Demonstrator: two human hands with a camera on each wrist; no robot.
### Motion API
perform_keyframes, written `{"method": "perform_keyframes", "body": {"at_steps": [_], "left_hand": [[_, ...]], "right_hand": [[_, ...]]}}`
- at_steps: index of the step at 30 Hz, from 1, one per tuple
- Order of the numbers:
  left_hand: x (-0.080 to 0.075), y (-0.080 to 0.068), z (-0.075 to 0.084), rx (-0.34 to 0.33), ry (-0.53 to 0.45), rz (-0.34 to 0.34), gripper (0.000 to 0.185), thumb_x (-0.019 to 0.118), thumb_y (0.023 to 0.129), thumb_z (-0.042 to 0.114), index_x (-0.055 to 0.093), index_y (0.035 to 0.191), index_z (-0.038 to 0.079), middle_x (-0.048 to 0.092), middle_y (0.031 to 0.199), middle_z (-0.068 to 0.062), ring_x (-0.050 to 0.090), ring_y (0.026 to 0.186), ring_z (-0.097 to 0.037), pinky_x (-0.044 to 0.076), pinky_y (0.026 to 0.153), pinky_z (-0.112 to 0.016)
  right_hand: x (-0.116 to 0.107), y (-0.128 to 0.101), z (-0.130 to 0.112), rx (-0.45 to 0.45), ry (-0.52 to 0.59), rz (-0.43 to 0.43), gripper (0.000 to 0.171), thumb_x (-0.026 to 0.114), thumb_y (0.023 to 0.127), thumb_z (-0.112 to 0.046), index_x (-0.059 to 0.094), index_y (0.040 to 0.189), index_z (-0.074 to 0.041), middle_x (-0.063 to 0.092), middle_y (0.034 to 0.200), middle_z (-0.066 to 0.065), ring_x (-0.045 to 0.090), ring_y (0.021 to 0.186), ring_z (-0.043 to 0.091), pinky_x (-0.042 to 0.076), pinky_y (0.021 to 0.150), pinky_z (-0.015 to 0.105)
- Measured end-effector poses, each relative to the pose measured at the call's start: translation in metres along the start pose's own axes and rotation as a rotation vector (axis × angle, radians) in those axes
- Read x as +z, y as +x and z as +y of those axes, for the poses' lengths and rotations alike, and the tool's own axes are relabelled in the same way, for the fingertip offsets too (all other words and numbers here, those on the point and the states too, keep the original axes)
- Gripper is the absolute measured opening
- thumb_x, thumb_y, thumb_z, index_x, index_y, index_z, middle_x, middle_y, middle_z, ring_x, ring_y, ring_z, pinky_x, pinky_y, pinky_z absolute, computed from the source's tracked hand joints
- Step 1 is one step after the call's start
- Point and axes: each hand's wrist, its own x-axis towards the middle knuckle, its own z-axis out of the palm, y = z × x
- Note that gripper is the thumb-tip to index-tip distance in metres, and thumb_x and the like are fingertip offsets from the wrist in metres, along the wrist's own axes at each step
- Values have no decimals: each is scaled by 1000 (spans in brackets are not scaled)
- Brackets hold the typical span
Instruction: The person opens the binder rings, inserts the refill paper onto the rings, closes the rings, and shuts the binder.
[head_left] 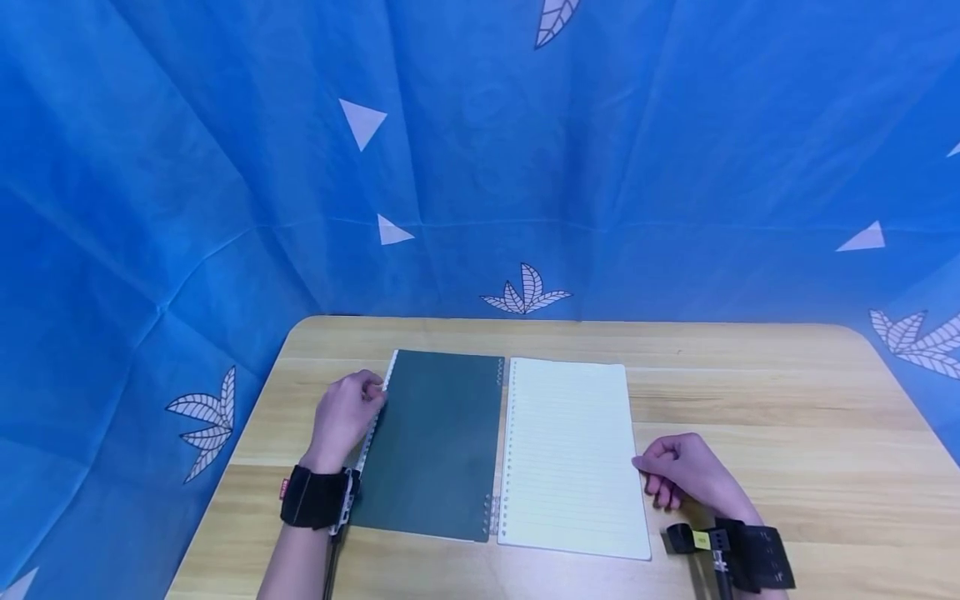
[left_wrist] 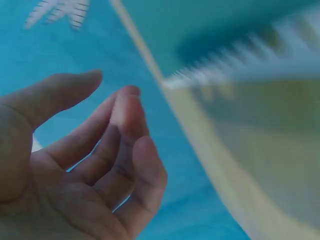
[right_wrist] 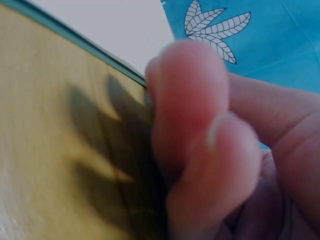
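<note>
An open loose-leaf notebook lies on the wooden table point(head_left: 787, 400). Its dark green cover point(head_left: 435, 446) is on the left and a lined white page point(head_left: 570, 454) on the right. A white punched strip point(head_left: 372, 433) runs along the cover's left edge. My left hand point(head_left: 347, 417) is at that strip, and in the blurred left wrist view its fingers point(left_wrist: 100, 165) are loosely curled and hold nothing. My right hand point(head_left: 678, 475) rests on the table with its curled fingers point(right_wrist: 200, 135) against the page's right edge point(right_wrist: 115, 25). I see nothing in it.
Blue cloth point(head_left: 480, 167) with white leaf and triangle prints hangs behind the table and on both sides. Black straps sit on the left wrist point(head_left: 315, 497) and the right wrist point(head_left: 757, 557). Bare wood lies to the right of the notebook and behind it.
</note>
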Motion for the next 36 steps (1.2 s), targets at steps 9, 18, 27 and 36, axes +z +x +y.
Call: {"method": "perform_keyframes", "body": {"at_steps": [9, 18, 27, 36], "left_hand": [[0, 3, -19, -73, 46, -108, 19, 69, 87, 6, 65, 103, -4, 61, 82, -12, 54, 71, -21, 41, 62, -27], [-3, 2, -22, -142, 48, -168, 10, 69, 89, 7, 63, 92, 0, 58, 78, -10, 52, 71, -21, 38, 60, -27], [-5, 5, -29, -199, 25, -195, 7, 64, 92, 8, 64, 93, 1, 59, 80, -10, 53, 74, -22, 38, 63, -27], [-6, 3, -29, -216, 35, -153, 15, 62, 94, 13, 64, 97, -1, 61, 84, -14, 55, 75, -25, 38, 64, -28]], "right_hand": [[0, 1, 1, -18, -3, -5, 34, 66, 93, -32, 64, 90, 3, 69, 67, 3, 63, 52, 12, 54, 49, 30], [0, 2, 2, 1, 9, -2, 35, 66, 93, -34, 63, 89, 1, 68, 66, 2, 62, 51, 12, 53, 48, 28], [-1, 2, 1, -9, -9, 2, 34, 65, 93, -32, 63, 90, 2, 68, 65, 2, 63, 52, 12, 54, 48, 29], [0, 3, 0, 4, -16, 14, 32, 65, 93, -31, 63, 91, 2, 67, 65, 1, 63, 52, 11, 54, 49, 29]]}}
